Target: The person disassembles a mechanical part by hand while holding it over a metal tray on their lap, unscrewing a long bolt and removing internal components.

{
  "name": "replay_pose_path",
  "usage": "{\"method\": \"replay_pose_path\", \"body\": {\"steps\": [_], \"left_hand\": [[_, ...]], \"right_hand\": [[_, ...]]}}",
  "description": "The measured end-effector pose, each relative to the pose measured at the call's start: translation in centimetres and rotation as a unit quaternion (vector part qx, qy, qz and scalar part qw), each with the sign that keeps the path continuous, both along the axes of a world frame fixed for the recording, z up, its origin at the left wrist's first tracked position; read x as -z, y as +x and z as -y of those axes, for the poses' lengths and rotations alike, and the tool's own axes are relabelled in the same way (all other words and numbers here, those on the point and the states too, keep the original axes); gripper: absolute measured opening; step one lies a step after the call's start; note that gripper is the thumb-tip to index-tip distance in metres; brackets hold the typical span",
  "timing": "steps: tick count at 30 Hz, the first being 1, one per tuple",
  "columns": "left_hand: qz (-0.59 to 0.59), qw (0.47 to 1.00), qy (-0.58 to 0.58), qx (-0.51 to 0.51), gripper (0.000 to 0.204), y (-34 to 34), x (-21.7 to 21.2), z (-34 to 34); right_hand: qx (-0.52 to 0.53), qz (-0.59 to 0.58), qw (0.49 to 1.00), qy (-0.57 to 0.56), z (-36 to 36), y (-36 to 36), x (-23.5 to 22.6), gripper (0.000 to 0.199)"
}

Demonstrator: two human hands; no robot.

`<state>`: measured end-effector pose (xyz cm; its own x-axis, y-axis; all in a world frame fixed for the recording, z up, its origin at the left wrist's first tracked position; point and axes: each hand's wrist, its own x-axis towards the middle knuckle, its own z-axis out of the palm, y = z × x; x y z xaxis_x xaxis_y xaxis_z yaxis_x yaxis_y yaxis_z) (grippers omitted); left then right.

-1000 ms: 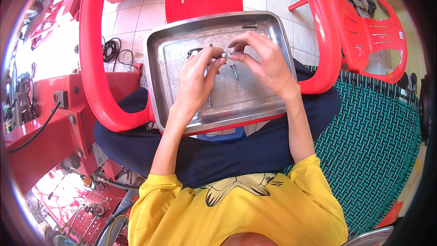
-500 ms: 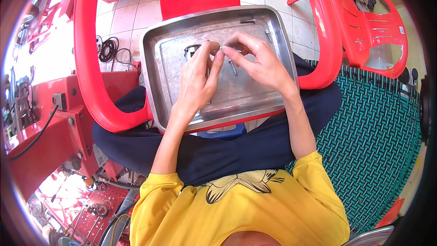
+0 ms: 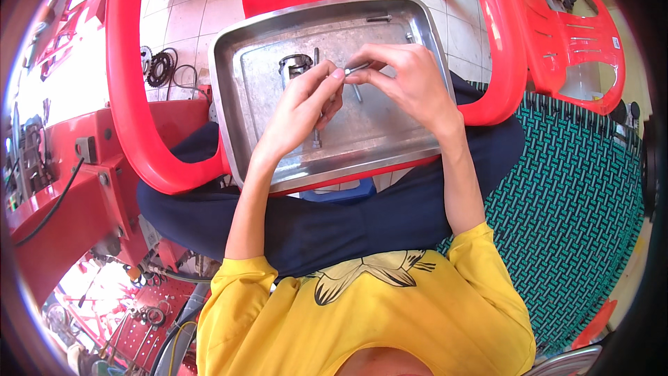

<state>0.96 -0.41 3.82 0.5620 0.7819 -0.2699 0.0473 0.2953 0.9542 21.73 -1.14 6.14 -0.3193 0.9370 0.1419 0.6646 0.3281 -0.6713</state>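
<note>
Over a metal tray [image 3: 390, 150], my left hand [image 3: 300, 108] and my right hand [image 3: 412, 87] meet fingertip to fingertip. Between them is a small bolt [image 3: 357, 68]. My right thumb and fingers pinch its shank, while the left thumb and forefinger close on its bright end; whether a nut sits there is too small to tell. A long bolt [image 3: 317, 141] lies in the tray, partly hidden under my left hand. Close by sits a round metal clamp-like part [image 3: 296, 65]. Another bolt [image 3: 358, 94] rests below the right fingertips.
Near the tray's far right corner lie a bolt [image 3: 379, 19] and a second small bolt [image 3: 409, 36]. The tray rests on a red plastic chair [image 3: 132, 118], whose arms flank it. A red machine frame [image 3: 62, 202] is at left, a green woven seat [image 3: 570, 216] at right.
My hands have shifted slightly, and the bolt between the fingertips shows more plainly. The round part and long bolt are less covered by my left hand. The whole view has moved a little.
</note>
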Motion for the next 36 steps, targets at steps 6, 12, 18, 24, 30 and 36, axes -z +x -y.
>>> {"method": "replay_pose_path", "body": {"steps": [6,12,18,24,30,36], "left_hand": [[0.018,0.998,-0.040,-0.034,0.036,0.5,0.6,0.4],[-0.031,0.999,0.010,-0.036,0.035,0.7,0.7,0.5],[-0.073,0.995,0.061,-0.041,0.034,0.7,0.6,0.6],[-0.088,0.992,0.079,-0.054,0.033,0.8,1.1,0.9],[-0.106,0.989,0.090,-0.050,0.033,0.9,0.7,0.7],[-0.101,0.987,0.112,-0.050,0.030,0.9,1.5,1.0]], "right_hand": [[-0.013,-0.059,0.998,-0.002,-0.1,-0.1,-0.2,0.017],[-0.022,-0.113,0.993,-0.001,-0.4,0.0,0.3,0.019],[0.018,-0.072,0.997,0.017,-0.6,0.2,1.4,0.021],[-0.015,-0.100,0.995,-0.006,-0.6,0.1,0.6,0.020],[0.007,-0.103,0.994,0.019,-0.7,0.2,1.1,0.021],[0.026,-0.170,0.984,-0.041,-0.4,0.0,0.7,0.024]]}}
